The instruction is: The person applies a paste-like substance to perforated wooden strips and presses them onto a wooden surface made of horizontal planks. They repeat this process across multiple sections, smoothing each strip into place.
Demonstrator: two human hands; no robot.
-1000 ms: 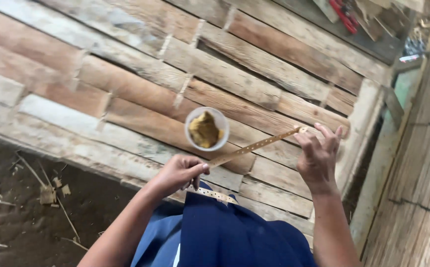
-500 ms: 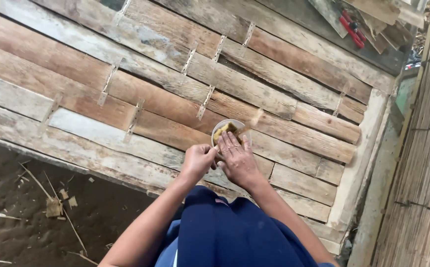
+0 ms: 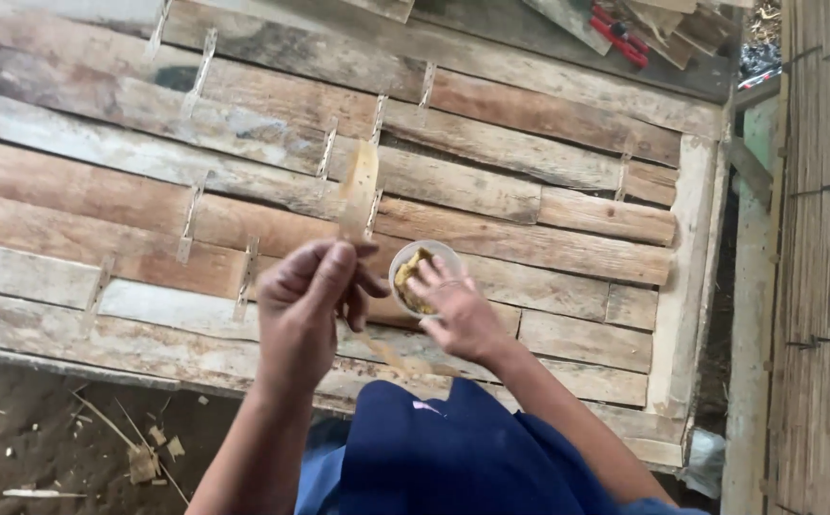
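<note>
Left hand (image 3: 302, 303) is raised over the plank panel (image 3: 529, 205), fingers pinched around a thin pale wooden strip (image 3: 359, 189). The strip stands nearly upright out of the grip, its top end blurred, and a lower stretch of it shows below the hand, running down toward the person's lap. Right hand (image 3: 457, 310) rests at the small white cup (image 3: 423, 275), fingertips dipped over its rim into the yellowish-brown paste (image 3: 409, 280) inside; fingers spread and loosely curled, not closed around anything that can be made out. The cup sits on the planks just right of the left hand, near the panel's lower middle. The panel is rough weathered boards laid side by side, with short pale strips (image 3: 190, 217) tucked upright in the seams between boards. Dark blue clothing (image 3: 434, 458) fills the bottom centre. A red tool (image 3: 620, 38) lies at the top edge among wood scraps, well apart from both hands. Bamboo slat wall (image 3: 825, 257) runs down the right side. Dirt ground (image 3: 52, 439) with wood chips at lower left.
</note>
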